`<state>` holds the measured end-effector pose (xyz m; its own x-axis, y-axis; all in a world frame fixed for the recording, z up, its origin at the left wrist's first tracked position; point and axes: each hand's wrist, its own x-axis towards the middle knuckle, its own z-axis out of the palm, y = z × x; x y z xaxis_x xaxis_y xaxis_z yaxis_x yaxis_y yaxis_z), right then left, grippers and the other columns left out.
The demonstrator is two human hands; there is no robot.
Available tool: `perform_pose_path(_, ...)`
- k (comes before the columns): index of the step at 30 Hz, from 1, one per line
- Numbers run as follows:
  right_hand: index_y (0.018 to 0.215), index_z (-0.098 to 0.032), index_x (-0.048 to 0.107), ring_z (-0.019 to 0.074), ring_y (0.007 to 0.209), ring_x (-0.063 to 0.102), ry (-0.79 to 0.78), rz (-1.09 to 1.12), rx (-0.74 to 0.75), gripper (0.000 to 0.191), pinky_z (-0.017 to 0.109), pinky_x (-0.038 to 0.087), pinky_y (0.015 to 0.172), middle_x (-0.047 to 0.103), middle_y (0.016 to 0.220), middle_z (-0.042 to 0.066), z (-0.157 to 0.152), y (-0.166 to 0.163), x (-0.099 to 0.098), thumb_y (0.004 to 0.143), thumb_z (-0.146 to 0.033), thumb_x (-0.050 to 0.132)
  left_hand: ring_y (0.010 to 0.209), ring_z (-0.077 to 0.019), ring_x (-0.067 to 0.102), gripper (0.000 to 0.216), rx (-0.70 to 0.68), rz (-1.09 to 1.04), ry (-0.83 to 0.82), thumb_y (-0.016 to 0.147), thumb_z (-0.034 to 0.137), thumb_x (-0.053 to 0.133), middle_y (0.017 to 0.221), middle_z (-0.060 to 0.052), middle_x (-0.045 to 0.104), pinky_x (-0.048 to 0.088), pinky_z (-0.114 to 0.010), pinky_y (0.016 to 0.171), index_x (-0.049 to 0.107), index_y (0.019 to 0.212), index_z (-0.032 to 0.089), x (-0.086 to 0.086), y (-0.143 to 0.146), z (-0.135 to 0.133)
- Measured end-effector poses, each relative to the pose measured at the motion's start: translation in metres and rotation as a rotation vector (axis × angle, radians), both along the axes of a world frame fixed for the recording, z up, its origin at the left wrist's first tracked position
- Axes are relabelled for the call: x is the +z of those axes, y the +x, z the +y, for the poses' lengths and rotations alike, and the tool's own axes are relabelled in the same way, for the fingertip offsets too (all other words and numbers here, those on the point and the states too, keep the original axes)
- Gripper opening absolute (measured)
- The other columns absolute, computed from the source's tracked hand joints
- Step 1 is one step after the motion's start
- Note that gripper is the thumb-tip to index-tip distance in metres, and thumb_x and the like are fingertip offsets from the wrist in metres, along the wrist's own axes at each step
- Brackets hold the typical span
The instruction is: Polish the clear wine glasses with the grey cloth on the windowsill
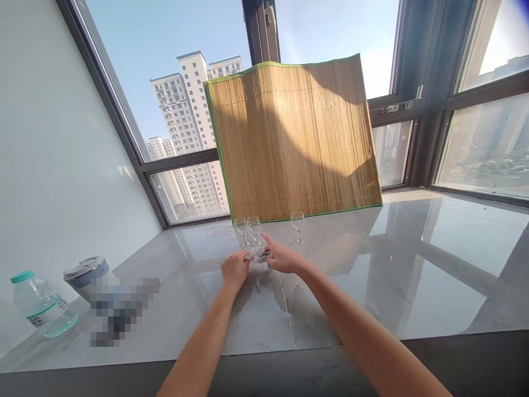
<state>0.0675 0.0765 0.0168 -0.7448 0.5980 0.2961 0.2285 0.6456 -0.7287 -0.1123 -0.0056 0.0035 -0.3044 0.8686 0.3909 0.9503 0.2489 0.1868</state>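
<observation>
A clear stemmed glass (pixel 258 254) lies on its side between my two hands, low over the ledge. My left hand (pixel 235 270) is closed around its left end, where the stem seems to be. At the other end, my right hand (pixel 284 258) grips it with thumb and fingers, one finger pointing up and forward. Something greyish shows at my right fingertips, too small to make out. Just behind, two clear stemmed glasses stand upright side by side, a left one (pixel 240 230) and a right one (pixel 255 229). Another upright stemmed glass (pixel 297 227) stands apart to the right.
A bamboo mat (pixel 293 138) with green edging leans against the window behind the glasses. On the left of the shiny tiled ledge (pixel 355 298) are a plastic water bottle (pixel 43 306), a lidded cup (pixel 88 275) and a pixelated patch. The ledge's front edge lies near me.
</observation>
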Motion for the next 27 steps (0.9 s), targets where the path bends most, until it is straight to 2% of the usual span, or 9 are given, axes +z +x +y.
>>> perform_pose_path(4, 0.150, -0.031, 0.016, 0.0095, 0.056, 0.052, -0.194, 0.070, 0.098, 0.093, 0.022, 0.041, 0.051, 0.064, 0.111, 0.007, -0.005, 0.004, 0.009, 0.070, -0.017, 0.061, 0.085, -0.0192, 0.062, 0.026, -0.009, 0.007, 0.052, 0.090, 0.036, 0.048, 0.095, -0.004, 0.069, 0.033, -0.026, 0.065, 0.071, 0.101, 0.028, 0.002, 0.001, -0.001)
perform_pose_path(8, 0.143, -0.026, 0.033, 0.0096, 0.059, 0.054, -0.251, 0.193, 0.131, 0.085, 0.022, 0.043, 0.052, 0.064, 0.104, 0.007, -0.006, 0.003, 0.012, 0.066, -0.016, 0.067, 0.079, -0.0191, 0.061, 0.026, -0.005, 0.013, 0.069, 0.089, 0.032, 0.047, 0.089, -0.005, 0.069, 0.031, -0.025, 0.062, 0.071, 0.092, 0.025, 0.001, 0.002, -0.001)
perform_pose_path(13, 0.131, -0.026, 0.043, 0.0087, 0.058, 0.053, -0.398, 0.304, 0.167, 0.071, 0.020, 0.040, 0.049, 0.061, 0.098, 0.003, -0.006, 0.003, 0.015, 0.064, -0.016, 0.065, 0.077, -0.0204, 0.061, 0.025, 0.028, -0.074, 0.103, 0.086, 0.033, 0.049, 0.083, -0.006, 0.070, 0.031, -0.026, 0.061, 0.072, 0.085, 0.024, -0.003, 0.000, 0.002)
perform_pose_path(15, 0.127, -0.026, 0.045, 0.0093, 0.059, 0.053, -0.449, 0.386, 0.160, 0.064, 0.020, 0.039, 0.048, 0.059, 0.095, 0.002, -0.005, 0.005, 0.018, 0.065, -0.019, 0.064, 0.078, -0.0214, 0.062, 0.025, 0.029, -0.138, 0.131, 0.085, 0.037, 0.051, 0.084, -0.006, 0.071, 0.032, -0.027, 0.063, 0.073, 0.087, 0.025, -0.005, -0.002, 0.004)
perform_pose_path(17, 0.123, -0.026, 0.046, 0.0088, 0.058, 0.051, -0.462, 0.486, 0.075, 0.060, 0.019, 0.035, 0.045, 0.058, 0.094, 0.001, -0.003, 0.007, 0.020, 0.066, -0.022, 0.062, 0.080, -0.0219, 0.062, 0.026, 0.012, -0.221, 0.180, 0.084, 0.040, 0.052, 0.086, -0.006, 0.072, 0.034, -0.027, 0.064, 0.074, 0.089, 0.026, -0.006, -0.005, 0.007)
perform_pose_path(20, 0.120, -0.026, 0.046, 0.0084, 0.057, 0.048, -0.417, 0.611, -0.167, 0.056, 0.019, 0.034, 0.045, 0.058, 0.095, 0.001, 0.004, 0.007, 0.018, 0.066, -0.024, 0.060, 0.072, -0.0196, 0.062, 0.029, -0.039, -0.461, 0.301, 0.083, 0.043, 0.054, 0.080, -0.006, 0.072, 0.037, -0.027, 0.064, 0.073, 0.091, 0.024, -0.005, -0.007, 0.010)
perform_pose_path(22, 0.119, -0.025, 0.045, 0.0099, 0.060, 0.049, -0.363, 0.635, -0.276, 0.055, 0.021, 0.038, 0.048, 0.058, 0.094, 0.000, 0.008, 0.004, 0.014, 0.065, -0.024, 0.058, 0.063, -0.0163, 0.058, 0.035, -0.131, -0.692, 0.380, 0.082, 0.048, 0.055, 0.074, -0.006, 0.070, 0.038, -0.026, 0.060, 0.072, 0.092, 0.019, -0.002, -0.006, 0.013)
perform_pose_path(24, 0.120, -0.024, 0.043, 0.0115, 0.063, 0.051, -0.313, 0.604, -0.292, 0.057, 0.022, 0.040, 0.051, 0.059, 0.092, 0.000, 0.010, -0.001, 0.009, 0.064, -0.023, 0.057, 0.053, -0.0117, 0.051, 0.041, -0.261, -0.940, 0.401, 0.079, 0.051, 0.057, 0.075, -0.006, 0.070, 0.036, -0.025, 0.054, 0.069, 0.097, 0.016, 0.000, -0.003, 0.014)
perform_pose_path(27, 0.125, -0.023, 0.039, 0.0123, 0.065, 0.052, -0.227, 0.504, -0.234, 0.063, 0.023, 0.041, 0.054, 0.061, 0.091, 0.001, 0.007, -0.010, -0.001, 0.063, -0.019, 0.055, 0.047, -0.0058, 0.043, 0.043, -0.401, -1.271, 0.373, 0.075, 0.049, 0.063, 0.084, -0.005, 0.068, 0.033, -0.022, 0.048, 0.064, 0.104, 0.016, 0.004, 0.001, 0.013)
